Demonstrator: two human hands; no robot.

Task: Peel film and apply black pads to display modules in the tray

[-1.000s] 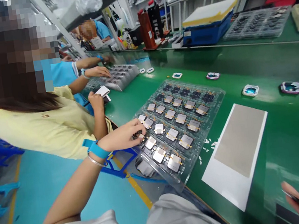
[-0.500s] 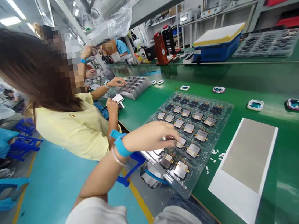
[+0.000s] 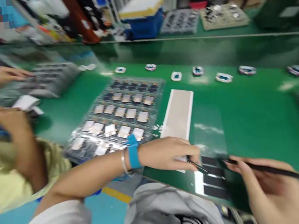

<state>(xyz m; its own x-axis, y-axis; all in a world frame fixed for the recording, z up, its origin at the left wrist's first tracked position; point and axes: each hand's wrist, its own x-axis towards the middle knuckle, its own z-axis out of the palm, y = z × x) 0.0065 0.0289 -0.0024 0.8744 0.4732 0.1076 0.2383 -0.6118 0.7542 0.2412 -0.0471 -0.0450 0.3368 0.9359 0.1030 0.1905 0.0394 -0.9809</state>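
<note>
My left hand, with a blue wrist strap and a bangle, is closed around a dark slender pointed tool, its exact kind unclear. The tool's tip is over a sheet of black strips with a white edge, near the table's front. To the right of that sheet, my right hand grips a thin black stick-like tool. Its far end looks pale and blurred. Left of my left hand is a clear tray holding rows of silvery square parts.
A white card with a beige panel lies beyond my left hand, near white scraps. Several small white-rimmed parts line the table's back. A co-worker's hand is at another tray on the left. A blue bin stands behind.
The view has swung right and down. My left hand has moved from over the clear tray to the black-strip sheet. My right hand has come fully into view with the black tool.
</note>
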